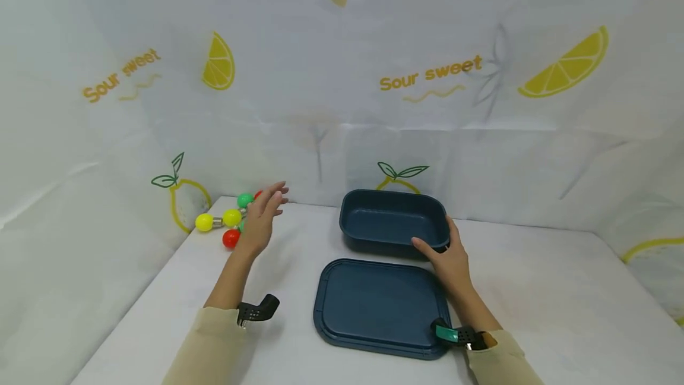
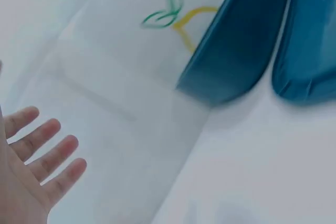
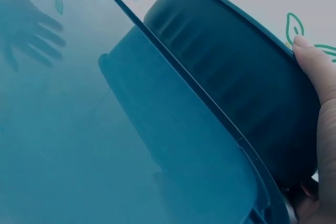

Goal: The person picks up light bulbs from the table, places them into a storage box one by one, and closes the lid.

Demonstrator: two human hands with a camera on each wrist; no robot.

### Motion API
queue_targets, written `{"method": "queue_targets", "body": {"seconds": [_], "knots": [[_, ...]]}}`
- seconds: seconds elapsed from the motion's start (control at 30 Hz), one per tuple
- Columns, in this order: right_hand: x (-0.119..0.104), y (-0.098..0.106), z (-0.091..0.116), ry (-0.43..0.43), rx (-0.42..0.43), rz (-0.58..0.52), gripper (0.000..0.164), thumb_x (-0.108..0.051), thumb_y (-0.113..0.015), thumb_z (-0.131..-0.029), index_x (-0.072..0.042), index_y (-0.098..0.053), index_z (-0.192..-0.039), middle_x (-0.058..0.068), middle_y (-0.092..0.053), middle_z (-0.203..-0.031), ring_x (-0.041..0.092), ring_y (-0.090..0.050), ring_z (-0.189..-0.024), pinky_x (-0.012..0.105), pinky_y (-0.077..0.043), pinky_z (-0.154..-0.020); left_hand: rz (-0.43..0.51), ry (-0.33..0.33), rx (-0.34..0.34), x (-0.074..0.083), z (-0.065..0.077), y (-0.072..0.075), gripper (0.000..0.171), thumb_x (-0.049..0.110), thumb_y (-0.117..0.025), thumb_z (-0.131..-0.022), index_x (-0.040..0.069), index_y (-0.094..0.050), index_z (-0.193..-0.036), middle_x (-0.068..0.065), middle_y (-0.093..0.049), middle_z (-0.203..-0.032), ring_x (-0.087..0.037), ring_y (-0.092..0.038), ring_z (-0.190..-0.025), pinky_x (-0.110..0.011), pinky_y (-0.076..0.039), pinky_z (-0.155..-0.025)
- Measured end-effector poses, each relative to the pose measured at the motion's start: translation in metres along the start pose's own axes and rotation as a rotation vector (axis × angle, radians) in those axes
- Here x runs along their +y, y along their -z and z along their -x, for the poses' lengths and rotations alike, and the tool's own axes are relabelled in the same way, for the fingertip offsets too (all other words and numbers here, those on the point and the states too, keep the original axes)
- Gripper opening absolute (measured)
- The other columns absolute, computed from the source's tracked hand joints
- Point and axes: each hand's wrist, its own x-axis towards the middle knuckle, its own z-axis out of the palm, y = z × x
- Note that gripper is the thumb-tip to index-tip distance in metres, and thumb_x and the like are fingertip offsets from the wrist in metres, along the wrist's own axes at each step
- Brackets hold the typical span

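Observation:
A dark blue rectangular box (image 1: 394, 218) without its cover stands at the back middle of the table. My right hand (image 1: 451, 260) holds its right end, the thumb (image 3: 315, 66) at the rim and other fingers round the corner, partly hidden. In front of the box lies a matching flat lid (image 1: 382, 308); its glossy surface mirrors a hand in the right wrist view. To the left, my left hand (image 1: 260, 221) is raised with fingers extended and spread, holding nothing. It partly covers several small bulb-shaped pieces, including a yellow bulb (image 1: 204, 222) and a red bulb (image 1: 231, 238).
White cloth with lemon prints (image 1: 342, 76) hangs behind and beside the white table (image 1: 534, 302). The bulbs lie in a cluster at the table's back left corner. Each wrist wears a black strap (image 1: 256, 311).

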Motion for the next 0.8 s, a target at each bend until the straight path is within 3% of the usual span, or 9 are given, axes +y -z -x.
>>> {"method": "queue_targets", "body": {"seconds": [0.17,0.2,0.3,0.37,0.43,0.63,0.8], "knots": [[0.002,0.003,0.001,-0.02,0.0,0.013,0.108,-0.056,-0.072,-0.088,-0.028,0.0,-0.164,0.015,-0.013,-0.171,0.045,-0.019,-0.155,0.069,-0.024,-0.119,-0.072,0.004,0.077,-0.013,0.012,0.041,0.053,0.038,-0.028,-0.11,0.008,-0.043,-0.152,-0.019,-0.053,-0.148,-0.038,-0.054,-0.132,-0.03,-0.051,-0.106],[0.002,0.003,0.0,-0.019,-0.003,0.013,0.108,-0.056,-0.072,-0.088,-0.028,0.0,-0.164,0.015,-0.013,-0.171,0.045,-0.019,-0.155,0.069,-0.024,-0.119,-0.103,0.012,0.099,-0.016,0.014,0.049,0.053,0.038,-0.029,-0.11,0.009,-0.042,-0.153,-0.018,-0.053,-0.148,-0.038,-0.053,-0.133,-0.03,-0.05,-0.108],[0.0,0.0,-0.002,-0.008,-0.009,0.019,0.108,-0.056,-0.071,-0.088,-0.027,0.0,-0.164,0.017,-0.014,-0.17,0.045,-0.021,-0.154,0.069,-0.025,-0.119,-0.196,0.035,0.147,-0.022,0.019,0.069,0.054,0.04,-0.033,-0.11,0.011,-0.038,-0.155,-0.018,-0.051,-0.15,-0.039,-0.049,-0.137,-0.046,-0.044,-0.115],[-0.001,0.001,-0.002,-0.007,-0.014,0.026,0.108,-0.057,-0.07,-0.088,-0.027,0.0,-0.164,0.017,-0.014,-0.17,0.046,-0.021,-0.154,0.068,-0.025,-0.12,-0.254,0.05,0.163,-0.027,0.02,0.076,0.054,0.041,-0.036,-0.109,0.013,-0.037,-0.155,-0.018,-0.049,-0.152,-0.04,-0.045,-0.139,-0.059,-0.039,-0.116],[-0.001,0.0,-0.002,-0.003,-0.021,0.029,0.108,-0.056,-0.07,-0.089,-0.026,0.001,-0.164,0.018,-0.013,-0.17,0.046,-0.02,-0.154,0.068,-0.025,-0.12,-0.297,0.057,0.17,-0.032,0.022,0.083,0.055,0.041,-0.036,-0.109,0.011,-0.038,-0.155,-0.02,-0.048,-0.153,-0.043,-0.044,-0.14,-0.064,-0.036,-0.116],[-0.001,-0.002,-0.003,0.007,-0.02,0.028,0.107,-0.056,-0.069,-0.089,-0.026,0.0,-0.164,0.017,-0.013,-0.17,0.045,-0.02,-0.154,0.068,-0.025,-0.12,-0.408,0.07,0.248,-0.047,0.024,0.097,0.052,0.033,-0.048,-0.107,0.005,-0.044,-0.151,-0.023,-0.049,-0.15,-0.043,-0.047,-0.137,-0.061,-0.039,-0.114],[-0.001,0.001,-0.003,-0.006,-0.015,0.037,0.107,-0.057,-0.069,-0.089,-0.026,0.001,-0.164,0.017,-0.013,-0.17,0.045,-0.02,-0.154,0.068,-0.025,-0.12,-0.448,0.173,0.338,-0.063,0.023,0.102,0.051,0.021,-0.058,-0.101,0.006,-0.048,-0.148,-0.021,-0.049,-0.152,-0.041,-0.042,-0.143,-0.06,-0.034,-0.119]]}}
